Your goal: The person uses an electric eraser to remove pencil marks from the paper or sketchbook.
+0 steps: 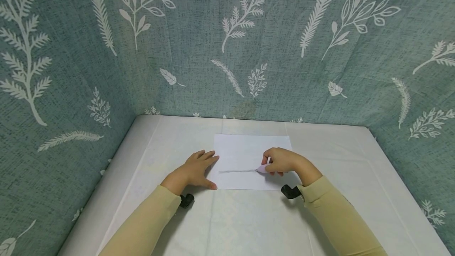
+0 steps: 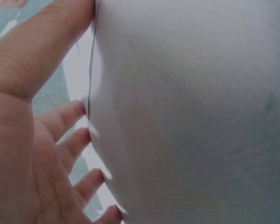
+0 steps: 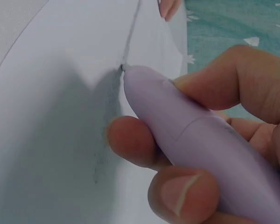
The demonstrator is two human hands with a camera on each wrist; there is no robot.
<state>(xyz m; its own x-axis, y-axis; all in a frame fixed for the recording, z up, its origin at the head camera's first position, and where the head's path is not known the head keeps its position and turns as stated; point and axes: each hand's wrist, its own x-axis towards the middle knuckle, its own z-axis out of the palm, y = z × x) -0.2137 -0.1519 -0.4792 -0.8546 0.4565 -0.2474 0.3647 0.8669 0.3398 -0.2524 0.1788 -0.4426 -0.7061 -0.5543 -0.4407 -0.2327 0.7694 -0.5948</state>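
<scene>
A sheet of white paper lies on the table, with a grey line across its lower part. My left hand is spread at the paper's left edge, fingertips on it and thumb near the lower left corner. My right hand grips a thick lavender, pen-shaped electric eraser between thumb and fingers. Its small dark tip meets the right end of the line. Past the tip, faint grey smudges show in the hand's shadow. The eraser's rear end is out of the right wrist view.
The table wears a white cloth with fold creases. Green fabric with white leaf prints hangs behind it and at both sides. A black wrist mount sits under the right sleeve, another under the left.
</scene>
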